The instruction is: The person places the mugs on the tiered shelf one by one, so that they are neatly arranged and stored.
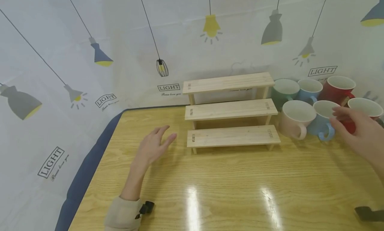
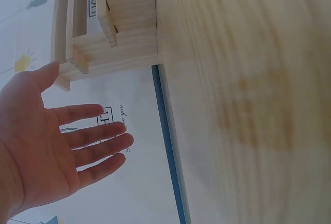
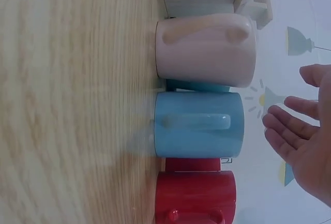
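My left hand (image 1: 152, 145) hovers above the table left of a three-tier wooden stand (image 1: 234, 137), fingers spread and holding nothing. In the left wrist view the palm of this left hand (image 2: 46, 146) faces the camera, apart from the stand (image 2: 119, 48). On the right, my right hand (image 1: 361, 129) is raised by the mugs, in front of the front red mug (image 1: 370, 106) and partly covering it. Beside it stand a light blue mug (image 1: 321, 119) and a pale pink mug (image 1: 295, 119). The right wrist view shows the right hand (image 3: 307, 131) empty, fingers loosely extended.
Behind the front mugs are a green mug (image 1: 285, 87), another blue mug (image 1: 310, 87) and another red mug (image 1: 337, 87). All stand upright, close together, right of the stand. A white backdrop (image 1: 126, 31) printed with lamps rises behind the wooden table (image 1: 210, 184); blue edging (image 1: 90, 164) runs along the left.
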{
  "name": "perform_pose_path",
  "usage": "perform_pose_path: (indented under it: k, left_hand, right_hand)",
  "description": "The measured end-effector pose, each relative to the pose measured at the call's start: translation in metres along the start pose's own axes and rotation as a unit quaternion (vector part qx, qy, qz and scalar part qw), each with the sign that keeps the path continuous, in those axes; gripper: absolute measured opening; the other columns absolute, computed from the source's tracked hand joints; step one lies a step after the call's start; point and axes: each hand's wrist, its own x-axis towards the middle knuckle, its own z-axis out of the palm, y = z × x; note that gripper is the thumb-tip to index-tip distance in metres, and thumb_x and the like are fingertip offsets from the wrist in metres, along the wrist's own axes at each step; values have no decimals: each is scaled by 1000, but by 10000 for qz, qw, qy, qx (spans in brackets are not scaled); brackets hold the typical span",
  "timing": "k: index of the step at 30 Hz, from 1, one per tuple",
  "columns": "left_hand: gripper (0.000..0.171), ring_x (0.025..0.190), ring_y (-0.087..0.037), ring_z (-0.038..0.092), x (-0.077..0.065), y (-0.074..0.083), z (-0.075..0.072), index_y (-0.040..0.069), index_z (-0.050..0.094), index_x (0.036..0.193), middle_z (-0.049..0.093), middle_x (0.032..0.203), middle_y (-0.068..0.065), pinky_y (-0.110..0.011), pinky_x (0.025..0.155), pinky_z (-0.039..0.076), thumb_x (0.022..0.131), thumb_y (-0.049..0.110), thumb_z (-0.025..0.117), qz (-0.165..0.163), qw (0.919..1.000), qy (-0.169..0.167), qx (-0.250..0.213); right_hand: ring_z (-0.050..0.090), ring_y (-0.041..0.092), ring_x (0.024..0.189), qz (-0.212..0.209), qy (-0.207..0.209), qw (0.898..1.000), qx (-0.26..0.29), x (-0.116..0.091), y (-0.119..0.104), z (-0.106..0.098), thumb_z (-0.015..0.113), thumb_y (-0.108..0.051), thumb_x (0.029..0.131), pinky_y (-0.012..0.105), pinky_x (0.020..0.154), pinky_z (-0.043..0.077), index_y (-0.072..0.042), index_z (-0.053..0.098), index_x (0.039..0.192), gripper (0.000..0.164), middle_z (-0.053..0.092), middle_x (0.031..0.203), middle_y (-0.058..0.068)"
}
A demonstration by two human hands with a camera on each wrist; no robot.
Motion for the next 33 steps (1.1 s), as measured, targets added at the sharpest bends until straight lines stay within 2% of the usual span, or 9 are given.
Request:
perform_pose_path:
  k: [3,5,9,14,16,19,22,27,33]
  left_hand:
    - [73,135,-46,44,1,3,2,7,44,152,45,150,-25,-63,107,36,103,62,40,-47,9998,-120,-148]
    - [74,135,-46,44,2,5,3,6,44,152,45,150,-25,-63,107,36,103,62,40,-73,9996,-179,-205]
    - [74,133,-43,48,4,9,5,5,43,152,50,147,-22,-61,106,38,104,61,39,-73,9989,-291,-352]
    - [74,122,-36,58,8,12,10,3,43,151,56,139,-21,-55,100,46,104,61,39,-56,9966,-503,-649]
    - [72,115,-34,61,10,14,11,1,44,150,60,133,-20,-52,96,49,105,58,40,-3,9956,-544,-762]
    - [67,106,-30,64,12,17,13,-2,46,147,64,124,-19,-48,91,52,107,51,43,94,9941,-564,-918]
    - [62,100,-29,66,15,19,16,-5,48,144,66,119,-19,-46,87,53,108,45,45,161,9928,-578,-1033]
    - [58,100,-30,67,18,26,20,-7,48,143,66,120,-21,-45,87,54,109,40,46,164,9896,-694,-1247]
    - [57,103,-32,66,21,32,24,-8,49,142,66,121,-21,-46,91,53,108,38,50,129,9877,-896,-1276]
  right_hand:
    - [47,-6,89,-105,66,9995,280,-2,0,3,62,-12,102,-7,78,22,9,52,132,39,57,112,31]
    - [36,-20,86,-111,58,9990,419,-3,-1,6,64,-12,101,-7,77,25,9,54,129,37,59,110,28]
    - [39,-22,87,-245,127,9981,542,-5,-1,14,66,-12,99,-6,78,28,7,58,123,32,62,104,0]
    - [41,-27,89,-218,-6,9981,570,-7,0,23,67,-17,99,-1,77,32,1,64,118,26,48,99,-38]
    - [48,-20,92,-58,-211,9985,494,-7,-1,25,66,-22,100,4,74,35,-2,65,119,28,57,103,-29]
    - [63,14,104,127,-564,9974,429,-7,-4,28,63,-27,102,29,83,49,-1,64,124,34,69,112,4]
    - [56,48,109,213,-872,9951,412,-6,-7,32,58,-30,104,51,82,46,0,62,127,38,64,120,28]
    - [56,45,109,190,-1211,9908,566,-4,-9,37,54,-31,106,59,84,43,0,64,127,39,64,120,27]
    - [52,4,89,227,-1442,9858,835,-2,-8,43,53,-30,106,40,77,45,-2,67,124,36,69,111,17]
